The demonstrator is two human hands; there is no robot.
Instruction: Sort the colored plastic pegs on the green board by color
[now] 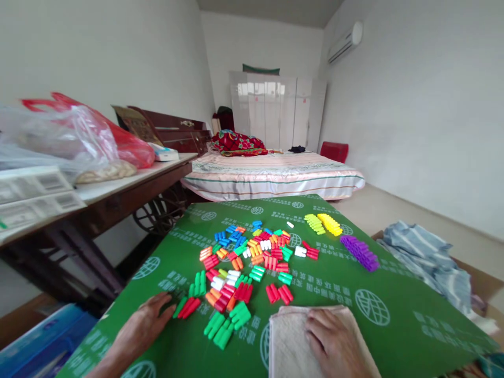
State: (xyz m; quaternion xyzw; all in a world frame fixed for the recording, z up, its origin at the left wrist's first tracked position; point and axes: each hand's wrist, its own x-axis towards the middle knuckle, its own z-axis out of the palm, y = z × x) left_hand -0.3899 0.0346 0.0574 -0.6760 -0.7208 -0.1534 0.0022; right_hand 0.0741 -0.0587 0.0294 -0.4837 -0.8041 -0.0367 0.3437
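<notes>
Right hand [334, 338] lies flat and open on a folded pale towel [285, 341] at the near edge of the green board [394, 283], gripping nothing; the towel looks soft, light and limp, best lifted by a folded edge. Left hand [144, 323] rests open, fingertips [167, 304] just beside the small plastic pegs [244, 268], which appear light, hard and slick, best pinched at mid-length. Beyond, on the side table [129, 181], a clear bag [59, 139] holds contents too blurred to identify.

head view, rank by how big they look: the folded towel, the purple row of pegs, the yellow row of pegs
1. folded towel, largest, though it lies nearest the camera.
2. purple row of pegs.
3. yellow row of pegs, slightly smaller-looking, but farther away, so these two rows may match.
</notes>
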